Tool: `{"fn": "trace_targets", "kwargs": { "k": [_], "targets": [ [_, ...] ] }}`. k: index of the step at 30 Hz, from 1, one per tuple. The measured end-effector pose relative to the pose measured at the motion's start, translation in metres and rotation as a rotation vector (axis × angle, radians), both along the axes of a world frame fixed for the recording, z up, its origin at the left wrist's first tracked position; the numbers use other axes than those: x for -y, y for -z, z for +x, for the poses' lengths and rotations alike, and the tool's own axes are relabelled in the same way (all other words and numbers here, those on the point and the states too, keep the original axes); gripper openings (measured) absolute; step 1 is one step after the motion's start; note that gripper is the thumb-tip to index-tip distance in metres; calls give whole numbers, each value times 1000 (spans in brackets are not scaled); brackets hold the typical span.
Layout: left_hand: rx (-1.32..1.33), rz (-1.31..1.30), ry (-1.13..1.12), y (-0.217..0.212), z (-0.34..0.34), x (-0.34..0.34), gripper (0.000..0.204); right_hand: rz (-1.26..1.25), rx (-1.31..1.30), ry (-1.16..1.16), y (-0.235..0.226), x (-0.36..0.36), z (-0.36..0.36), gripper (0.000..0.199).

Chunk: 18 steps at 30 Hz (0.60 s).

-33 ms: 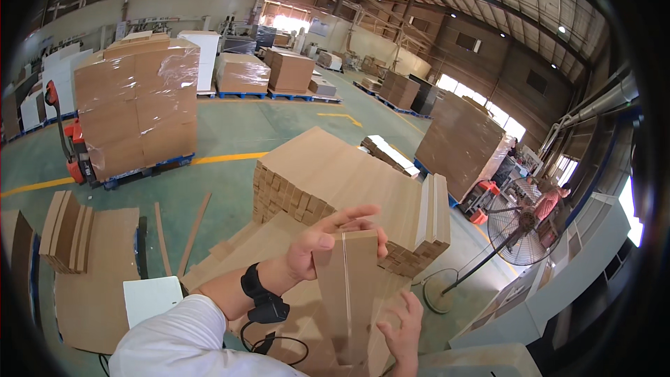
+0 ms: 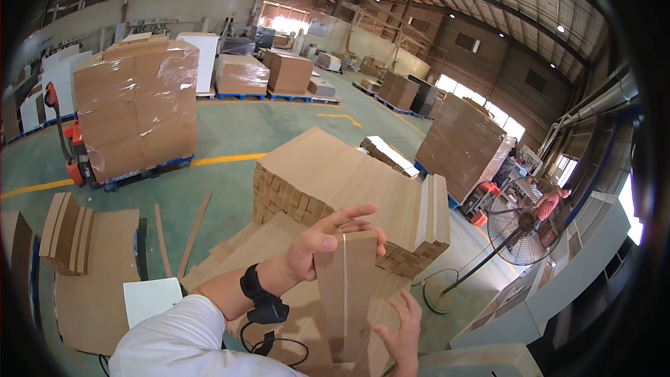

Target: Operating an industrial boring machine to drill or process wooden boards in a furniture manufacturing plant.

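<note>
barely anything has moved since the earlier frame: your right hand [image 2: 403, 334] has shifted only slightly, and the long brown board [image 2: 347, 300] is in almost the same place. at far left, a red-and-black pallet jack [image 2: 75, 143] stands by a tall, clear-wrapped brown stack [image 2: 136, 108] on a blue pallet [image 2: 150, 171]. nearer you on that side, brown panels [image 2: 63, 230] stand on a larger brown sheet [image 2: 94, 300], with a white panel [image 2: 150, 299] at its right. two narrow strips [image 2: 195, 235] lie on the green floor [image 2: 230, 174]. in the lower middle, a black band [image 2: 255, 283] circles your left forearm [image 2: 230, 292]. your left hand [image 2: 317, 244] has its grip around the upper end of the long brown board, which shows a pale line along its length and slants down toward you. beyond it is a big stack of brown boards [image 2: 328, 167]. right of the board, your right hand is empty, its grip released, fingers spread and bent, near the board but apart. farther right stands a caged fan [image 2: 516, 234].
</note>
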<state>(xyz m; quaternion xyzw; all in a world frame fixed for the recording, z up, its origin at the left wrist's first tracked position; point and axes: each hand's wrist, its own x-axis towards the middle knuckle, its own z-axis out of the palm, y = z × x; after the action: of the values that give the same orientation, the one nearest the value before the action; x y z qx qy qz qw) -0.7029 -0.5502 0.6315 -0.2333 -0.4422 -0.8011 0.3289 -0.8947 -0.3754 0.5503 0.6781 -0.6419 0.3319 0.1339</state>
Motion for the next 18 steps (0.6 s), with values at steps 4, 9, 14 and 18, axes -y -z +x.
{"fn": "trace_targets", "kwargs": {
  "k": [4,9,14,18],
  "targets": [
    [93,-62,-142,4,-2,-6,73,191,335,-96,29,3,47,98],
    [-59,125,-245,-11,-2,-1,61,30,133,131,68,4,49,111],
    [-161,199,-290,-6,-6,4,39,-196,-87,409,29,-11,45,37],
    [-293,96,-622,4,-16,2,31,29,155,363,55,-14,27,98]
  ]
}}
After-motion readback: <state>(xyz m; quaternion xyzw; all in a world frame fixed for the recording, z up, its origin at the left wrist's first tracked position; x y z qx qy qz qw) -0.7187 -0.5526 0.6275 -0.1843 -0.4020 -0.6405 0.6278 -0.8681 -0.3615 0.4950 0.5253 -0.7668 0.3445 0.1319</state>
